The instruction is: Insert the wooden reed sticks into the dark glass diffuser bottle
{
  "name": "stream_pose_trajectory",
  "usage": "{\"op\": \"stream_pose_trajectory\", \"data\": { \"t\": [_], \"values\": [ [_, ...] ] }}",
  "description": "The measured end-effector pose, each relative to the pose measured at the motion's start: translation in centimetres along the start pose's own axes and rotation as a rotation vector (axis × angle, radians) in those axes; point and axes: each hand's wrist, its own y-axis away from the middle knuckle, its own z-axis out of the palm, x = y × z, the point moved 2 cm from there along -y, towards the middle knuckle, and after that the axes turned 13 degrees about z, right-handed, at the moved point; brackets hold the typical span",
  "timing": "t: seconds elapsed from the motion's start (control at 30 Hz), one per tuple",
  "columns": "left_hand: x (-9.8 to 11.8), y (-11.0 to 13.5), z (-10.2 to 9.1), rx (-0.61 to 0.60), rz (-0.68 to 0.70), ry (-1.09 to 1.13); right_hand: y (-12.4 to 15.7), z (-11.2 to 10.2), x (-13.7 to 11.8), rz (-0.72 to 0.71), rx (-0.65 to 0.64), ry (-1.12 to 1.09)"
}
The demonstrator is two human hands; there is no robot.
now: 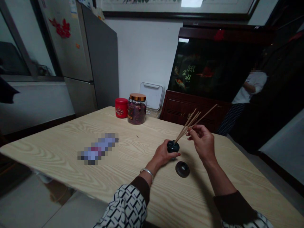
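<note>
My left hand is wrapped round a small dark glass diffuser bottle on the table. Several thin tan reed sticks rise from its mouth and lean to the right. Above and to the right of the bottle, my right hand pinches one reed stick, which points up and right; whether its lower end is inside the bottle is hard to make out. A dark round lid-like ring with a hole in its middle lies just in front of the bottle.
On the wooden table a blurred-out flat packet lies left. A red canister and a copper-lidded jar stand at the back edge. Beyond are a fridge, a fish tank and a standing person.
</note>
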Motion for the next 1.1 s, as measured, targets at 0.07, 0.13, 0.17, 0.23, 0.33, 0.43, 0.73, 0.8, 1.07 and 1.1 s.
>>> {"op": "stream_pose_trajectory", "data": {
  "t": [0.07,0.13,0.17,0.23,0.33,0.43,0.73,0.8,1.07,1.1],
  "values": [
    [0.0,0.0,0.0,-0.005,0.003,-0.005,0.0,0.4,0.8,0.038,-0.027,0.038],
    [0.0,0.0,-0.1,-0.013,0.006,-0.017,0.1,0.7,1.6,0.071,-0.034,0.112],
    [-0.1,0.0,-0.1,-0.016,0.007,-0.023,0.3,0.9,2.0,0.079,-0.034,0.155],
    [-0.1,0.0,-0.1,-0.021,0.008,-0.031,0.6,1.4,2.7,0.083,-0.041,0.231],
    [-0.2,-0.1,0.0,-0.026,0.002,-0.029,1.1,2.0,4.0,0.105,-0.082,0.322],
    [-0.2,-0.1,0.0,-0.023,-0.010,-0.017,1.6,2.0,5.4,0.149,-0.117,0.409],
    [0.2,0.3,0.0,-0.060,0.018,0.039,2.4,1.6,8.4,0.173,-0.282,0.637],
    [-0.1,0.3,0.0,-0.052,0.034,0.042,1.9,2.0,8.8,0.193,-0.337,0.659],
    [-1.7,0.3,0.2,0.035,0.023,0.039,-3.4,2.4,11.2,0.217,-0.222,0.781],
    [-1.8,0.3,0.3,0.028,0.012,0.030,-4.3,2.5,11.6,0.224,-0.195,0.805]
  ]
}}
